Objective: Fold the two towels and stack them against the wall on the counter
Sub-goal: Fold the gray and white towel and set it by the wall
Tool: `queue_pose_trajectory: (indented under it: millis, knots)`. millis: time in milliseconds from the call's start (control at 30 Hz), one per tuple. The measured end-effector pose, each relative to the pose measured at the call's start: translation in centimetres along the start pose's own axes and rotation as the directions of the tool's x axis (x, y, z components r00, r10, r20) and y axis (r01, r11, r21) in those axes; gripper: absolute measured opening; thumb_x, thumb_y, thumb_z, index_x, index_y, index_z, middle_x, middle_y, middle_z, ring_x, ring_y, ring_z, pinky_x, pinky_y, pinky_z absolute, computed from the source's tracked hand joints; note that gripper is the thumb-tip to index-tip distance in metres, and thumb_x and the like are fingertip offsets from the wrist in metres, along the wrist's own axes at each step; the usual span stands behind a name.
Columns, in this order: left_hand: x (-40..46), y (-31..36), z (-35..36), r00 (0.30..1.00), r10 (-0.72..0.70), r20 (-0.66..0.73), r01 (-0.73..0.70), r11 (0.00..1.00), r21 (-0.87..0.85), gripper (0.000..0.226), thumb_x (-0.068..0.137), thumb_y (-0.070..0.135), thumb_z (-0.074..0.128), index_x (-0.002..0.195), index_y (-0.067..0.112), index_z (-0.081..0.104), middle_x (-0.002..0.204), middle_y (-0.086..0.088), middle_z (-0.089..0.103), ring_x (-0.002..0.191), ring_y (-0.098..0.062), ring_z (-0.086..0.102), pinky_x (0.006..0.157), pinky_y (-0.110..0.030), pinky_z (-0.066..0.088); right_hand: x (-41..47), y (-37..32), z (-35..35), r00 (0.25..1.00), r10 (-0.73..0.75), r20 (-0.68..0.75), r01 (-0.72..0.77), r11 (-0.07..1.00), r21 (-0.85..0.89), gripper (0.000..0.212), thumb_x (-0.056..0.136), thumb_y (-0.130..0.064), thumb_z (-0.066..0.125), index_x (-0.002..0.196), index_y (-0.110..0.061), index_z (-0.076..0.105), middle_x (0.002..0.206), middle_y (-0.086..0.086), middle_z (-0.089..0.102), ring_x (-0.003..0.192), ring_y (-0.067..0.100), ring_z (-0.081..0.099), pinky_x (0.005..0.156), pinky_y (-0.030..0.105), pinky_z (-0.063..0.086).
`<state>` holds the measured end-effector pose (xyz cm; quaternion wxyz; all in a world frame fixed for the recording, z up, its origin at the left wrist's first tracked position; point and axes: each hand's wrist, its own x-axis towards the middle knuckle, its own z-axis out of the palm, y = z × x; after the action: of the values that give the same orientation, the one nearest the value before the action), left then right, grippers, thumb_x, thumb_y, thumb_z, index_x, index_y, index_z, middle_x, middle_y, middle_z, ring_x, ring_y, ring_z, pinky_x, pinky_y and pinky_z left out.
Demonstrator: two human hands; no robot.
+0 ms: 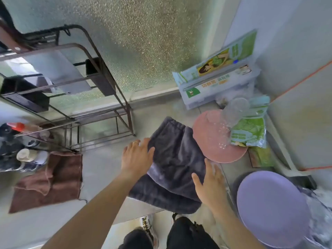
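A dark grey plush towel (172, 164) lies on the pale counter (100, 169), partly folded: an upper layer is doubled over a lower one, and the lower end droops over the counter's front edge. The person's left hand (136, 157) lies flat on the grey towel's left border, fingers spread and straight, a thin ring on one finger; it presses on the cloth and grips nothing. The right hand (209, 184) lies open too, palm down on the grey towel's right side near the front, fingers extended and slightly apart, not closed around anything.

Well to the left of the grey towel, a brown terry towel (48, 180) is spread loosely on the same counter, rumpled, with one flap turned over. Just behind that brown towel stand a dark metal wire rack (100, 97) and a cluster of bottles and jars (19, 151).

Touching or just beside the grey towel's right rear corner is a round pink plate (215, 141), with a clear glass tumbler (234, 112) standing at its far edge. To the right of the grey towel's near end sits a round lilac plate (271, 207). Behind the pink plate, green and white packets (217, 74) lean in the corner against the wall (147, 36), which is faced with pebbled frosted glass.
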<state>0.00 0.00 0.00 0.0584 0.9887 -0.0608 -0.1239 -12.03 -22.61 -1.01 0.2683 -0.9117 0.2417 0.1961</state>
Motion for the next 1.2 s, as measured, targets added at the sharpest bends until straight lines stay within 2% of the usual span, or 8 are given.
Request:
queue_pose_trajectory:
  millis: [233,500,600,733,800,933,1067,1200]
  knots:
    - [3.9,0.9,3.0,0.969,-0.102,0.225,0.109,0.994,-0.021,0.04,0.098,0.04,0.048,0.127,0.012,0.047,0.116,-0.017,0.061,0.109,-0.039,0.059,0.088,-0.048,0.048,3.5,1.9,1.8,0.988,0.147,0.047,-0.152,0.978,0.142,0.073,0.095,-0.044,0.058,0.155,-0.021,0.023,0.156,0.019,0.034,0.14,0.039,0.037,0.112,0.051,0.035]
    - [3.8,-1.1,3.9,0.951,-0.126,0.282,0.153,0.985,-0.076,0.025,0.077,0.01,0.057,0.1,0.013,0.051,0.104,-0.011,0.063,0.095,-0.036,0.062,0.071,-0.037,0.043,5.5,1.0,3.3,0.974,0.225,0.039,-0.215,0.844,0.491,0.049,0.082,-0.035,0.078,0.124,-0.017,0.061,0.118,0.004,0.071,0.115,0.032,0.064,0.093,0.041,0.05]
    - [2.0,-4.1,2.3,0.943,-0.19,0.273,0.251,0.946,-0.205,0.018,0.07,0.012,0.053,0.086,0.019,0.052,0.084,-0.004,0.06,0.077,-0.032,0.055,0.064,-0.035,0.041,5.0,-0.6,2.8,0.989,0.135,0.057,-0.143,0.809,0.57,0.025,0.079,-0.032,0.079,0.098,-0.018,0.07,0.09,-0.007,0.074,0.092,0.022,0.07,0.075,0.035,0.052]
    - [-0.7,-9.2,-0.2,0.944,-0.259,0.207,0.32,0.876,-0.362,0.015,0.071,0.008,0.055,0.079,0.021,0.055,0.07,0.003,0.058,0.069,-0.028,0.054,0.054,-0.029,0.037,4.0,-4.4,1.9,0.997,-0.043,-0.058,0.07,0.785,0.615,0.02,0.08,-0.014,0.079,0.09,-0.024,0.064,0.089,-0.011,0.072,0.086,0.0,0.066,0.074,0.022,0.048]
    - [-2.1,-11.7,-1.2,0.942,-0.285,0.177,0.335,0.825,-0.455,0.017,0.073,0.005,0.06,0.081,0.02,0.059,0.068,0.004,0.06,0.069,-0.027,0.056,0.051,-0.023,0.037,3.5,-6.2,1.5,0.99,-0.12,-0.073,0.139,0.773,0.619,0.024,0.079,-0.009,0.079,0.094,-0.018,0.062,0.093,-0.001,0.072,0.09,0.007,0.066,0.08,0.027,0.05]
    - [-3.6,-15.1,-2.2,0.887,-0.36,0.287,0.46,0.736,-0.497,0.008,0.069,0.015,0.062,0.076,0.02,0.06,0.073,-0.004,0.067,0.076,-0.03,0.063,0.061,-0.029,0.048,3.0,-8.8,1.6,0.993,-0.053,0.106,-0.034,0.731,0.681,0.032,0.073,-0.039,0.085,0.095,-0.023,0.068,0.096,-0.005,0.074,0.09,0.012,0.069,0.075,0.029,0.053]
    - [-3.3,-16.3,-1.4,0.798,-0.394,0.457,0.532,0.816,-0.225,0.047,0.067,0.058,0.055,0.075,0.013,0.065,0.084,-0.007,0.07,0.08,-0.028,0.065,0.077,-0.038,0.056,4.4,-8.3,3.6,0.962,0.162,0.221,-0.246,0.865,0.437,0.042,0.088,-0.052,0.063,0.086,-0.011,0.071,0.092,0.006,0.073,0.093,0.033,0.067,0.086,0.042,0.052]
    - [-1.0,-16.1,1.2,0.884,-0.391,0.256,0.445,0.872,-0.205,0.059,0.08,0.055,0.063,0.118,0.011,0.065,0.121,-0.014,0.068,0.111,-0.037,0.063,0.089,-0.041,0.051,6.9,-7.6,5.4,0.992,0.074,0.098,-0.097,0.964,0.249,0.037,0.09,-0.036,0.067,0.115,-0.009,0.061,0.112,0.012,0.067,0.114,0.037,0.062,0.089,0.038,0.045]
